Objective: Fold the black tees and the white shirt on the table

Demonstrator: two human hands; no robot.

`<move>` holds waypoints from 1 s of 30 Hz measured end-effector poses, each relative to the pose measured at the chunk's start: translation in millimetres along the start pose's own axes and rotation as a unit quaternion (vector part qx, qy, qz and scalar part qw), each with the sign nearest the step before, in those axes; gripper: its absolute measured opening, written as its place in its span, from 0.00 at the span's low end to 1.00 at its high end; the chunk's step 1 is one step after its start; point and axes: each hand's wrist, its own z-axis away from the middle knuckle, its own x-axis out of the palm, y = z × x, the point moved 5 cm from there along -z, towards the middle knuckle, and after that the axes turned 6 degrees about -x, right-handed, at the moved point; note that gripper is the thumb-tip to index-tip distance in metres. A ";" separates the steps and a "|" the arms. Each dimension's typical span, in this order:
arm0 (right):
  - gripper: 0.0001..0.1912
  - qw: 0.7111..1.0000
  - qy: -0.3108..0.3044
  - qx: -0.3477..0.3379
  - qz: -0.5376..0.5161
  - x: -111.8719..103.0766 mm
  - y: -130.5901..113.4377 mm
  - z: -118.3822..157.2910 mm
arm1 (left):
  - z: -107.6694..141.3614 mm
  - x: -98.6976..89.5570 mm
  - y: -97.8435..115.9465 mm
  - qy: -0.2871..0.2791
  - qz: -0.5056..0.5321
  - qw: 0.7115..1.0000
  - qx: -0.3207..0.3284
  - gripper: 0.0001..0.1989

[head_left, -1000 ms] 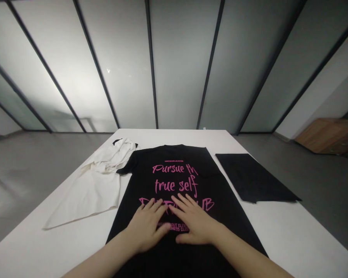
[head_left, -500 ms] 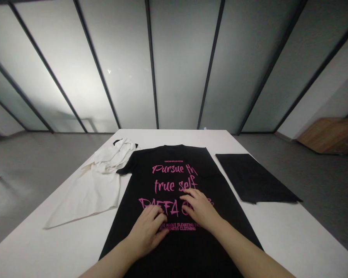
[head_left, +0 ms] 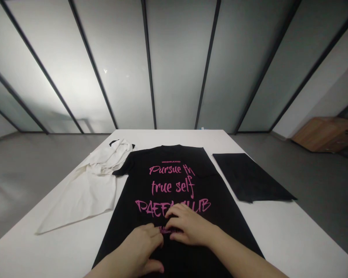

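Note:
A black T-shirt (head_left: 159,179) with pink lettering lies flat on the white table, its neckline at the far end. One short sleeve sticks out on the left; along the right side the edge runs straight and no sleeve shows there. My left hand (head_left: 143,245) is over the lower left part of the print, fingers bent and thumb apart, with nothing in it. Close beside it, my right hand (head_left: 188,227) covers some of the lettering with fingers spread. Whether either palm presses on the cloth I cannot tell. The shirt's near end is out of frame.
On the left of the white table (head_left: 174,137) lies a crumpled white garment (head_left: 84,189) with a black piece at its far end. A folded black cloth (head_left: 246,175) lies on the right. Frosted glass panels stand beyond; a wooden piece of furniture (head_left: 324,133) is at the far right.
Both hands have come nearer to me along the shirt. The right hand has also shifted left, closer to the left one, uncovering more of the large lettering.

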 end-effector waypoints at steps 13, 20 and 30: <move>0.11 0.999 0.010 0.038 -0.006 -6.1 4.9 -0.5 | 4.5 -21.9 7.3 -0.074 0.041 0.996 -0.035 0.03; 0.55 0.995 -0.090 0.020 -0.044 3.9 -3.5 5.0 | 3.8 -30.9 -18.1 0.057 -0.008 0.988 -0.145 0.08; 0.35 0.995 -0.089 0.039 -0.032 5.5 -10.2 1.0 | 30.3 -20.6 -49.3 0.144 -0.081 0.953 -0.252 0.23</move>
